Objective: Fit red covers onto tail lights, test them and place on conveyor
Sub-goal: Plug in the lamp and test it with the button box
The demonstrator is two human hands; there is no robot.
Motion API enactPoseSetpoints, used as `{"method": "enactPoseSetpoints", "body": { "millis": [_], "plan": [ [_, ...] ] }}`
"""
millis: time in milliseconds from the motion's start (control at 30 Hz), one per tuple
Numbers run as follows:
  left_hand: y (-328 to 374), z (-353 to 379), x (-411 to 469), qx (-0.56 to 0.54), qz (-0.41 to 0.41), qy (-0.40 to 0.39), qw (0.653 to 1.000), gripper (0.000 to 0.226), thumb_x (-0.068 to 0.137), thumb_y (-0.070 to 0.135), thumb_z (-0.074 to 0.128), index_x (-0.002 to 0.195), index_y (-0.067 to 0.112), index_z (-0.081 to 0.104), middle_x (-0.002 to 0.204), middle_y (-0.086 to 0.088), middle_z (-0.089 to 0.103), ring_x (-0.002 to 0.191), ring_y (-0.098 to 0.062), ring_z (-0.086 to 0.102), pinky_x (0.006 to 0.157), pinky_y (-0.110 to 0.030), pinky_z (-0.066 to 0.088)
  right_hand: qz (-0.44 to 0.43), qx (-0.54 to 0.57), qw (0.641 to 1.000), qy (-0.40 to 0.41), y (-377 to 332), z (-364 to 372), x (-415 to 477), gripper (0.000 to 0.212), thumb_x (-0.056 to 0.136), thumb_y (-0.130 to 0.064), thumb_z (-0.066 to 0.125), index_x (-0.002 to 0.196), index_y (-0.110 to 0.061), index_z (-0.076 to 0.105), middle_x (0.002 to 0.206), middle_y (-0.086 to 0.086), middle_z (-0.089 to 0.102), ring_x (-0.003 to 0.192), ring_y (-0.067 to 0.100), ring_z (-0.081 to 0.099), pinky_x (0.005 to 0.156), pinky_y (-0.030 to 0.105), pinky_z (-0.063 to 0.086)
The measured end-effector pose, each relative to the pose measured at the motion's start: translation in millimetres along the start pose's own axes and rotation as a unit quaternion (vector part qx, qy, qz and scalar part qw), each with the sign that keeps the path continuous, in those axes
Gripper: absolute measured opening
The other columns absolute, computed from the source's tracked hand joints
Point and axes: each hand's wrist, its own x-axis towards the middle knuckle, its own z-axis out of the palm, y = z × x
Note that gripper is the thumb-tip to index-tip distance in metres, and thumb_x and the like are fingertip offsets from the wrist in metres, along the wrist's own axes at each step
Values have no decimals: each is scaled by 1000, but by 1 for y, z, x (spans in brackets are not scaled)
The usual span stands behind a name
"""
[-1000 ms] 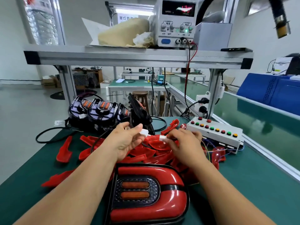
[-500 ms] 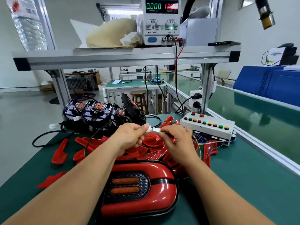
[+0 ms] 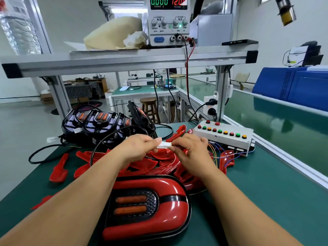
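A tail light [image 3: 147,206] with red covers fitted lies on the green bench between my forearms. Above the pile of loose red covers [image 3: 152,160], my left hand [image 3: 140,150] pinches one white connector and my right hand [image 3: 191,150] pinches the other; the two white plugs [image 3: 164,145] meet end to end. A black cable runs from my left hand; coloured wires lead from my right hand to the white test box [image 3: 225,137] with its row of buttons. Several uncovered black tail lights [image 3: 99,123] are stacked at the back left.
A power supply [image 3: 168,20] reading 0.000 and 12.0 stands on the shelf above. The green conveyor [image 3: 276,125] runs along the right behind an aluminium rail. More red covers [image 3: 59,169] lie scattered at the left, near the bench edge.
The two white connectors were a little apart one second ago; my hands have brought them together until they touch. The view has tilted slightly upward and closer.
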Motion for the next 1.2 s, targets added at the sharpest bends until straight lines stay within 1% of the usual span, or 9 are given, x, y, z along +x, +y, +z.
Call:
{"method": "enactPoseSetpoints", "body": {
  "millis": [233,367,433,600,733,833,1000,1133,1200],
  "plan": [
    [2,4,2,2,-17,21,1000,40,103,36,44,73,14,59,65,2,54,53,-8,46,47,-16,41,-27,-20,999,-2,-4,-2,0,5,87,-28,70,89,-24,74,86,-8,63,94,13,53,80,30,16],
    [1,7,5,-172,-42,31,984,24,100,21,55,81,7,61,66,-4,59,50,-5,53,46,-14,47,13,5,1000,28,-1,-1,0,4,88,-27,70,88,-27,74,83,-13,59,89,7,50,81,29,16],
    [0,9,5,-246,-37,34,968,12,96,10,59,90,1,66,72,-8,63,58,-8,58,50,-12,50,49,38,998,28,1,-1,1,4,88,-28,69,87,-29,73,80,-18,55,89,5,49,85,29,18],
    [-3,11,2,-305,-4,24,952,13,89,-8,60,99,-3,66,94,-14,68,74,-13,71,67,-15,58,57,33,998,2,3,0,1,5,89,-31,68,88,-34,71,78,-20,52,89,3,45,79,28,15],
    [-4,11,1,-294,14,41,955,13,87,-8,62,96,0,68,103,-19,67,80,-16,70,70,-16,58,42,-5,999,-3,4,-1,2,6,88,-34,68,89,-32,73,79,-17,51,89,3,43,78,28,12],
    [-3,11,0,-263,35,38,963,12,86,-6,66,93,3,70,98,-18,68,79,-16,72,70,-17,59,26,-25,999,1,3,-3,2,7,88,-35,67,89,-32,73,82,-17,54,92,6,46,78,29,12],
    [-1,12,-1,-134,66,62,987,12,82,4,75,88,15,75,98,-20,74,93,-30,72,86,-32,59,26,-18,999,-5,2,-1,1,10,89,-38,66,91,-32,73,84,-16,56,93,7,48,80,31,15],
    [3,13,-1,-184,67,58,979,13,84,-2,71,89,10,73,100,-25,71,86,-25,71,74,-20,59,73,-9,997,-18,6,-4,3,20,90,-46,62,95,-28,68,89,-16,61,94,6,50,90,33,21],
    [4,13,-1,-184,67,57,979,13,84,-3,71,90,9,72,102,-26,71,86,-25,70,75,-20,59,65,-22,997,-39,7,-4,3,16,93,-41,59,94,-26,66,86,-18,55,96,8,50,89,33,20]
  ]
}}
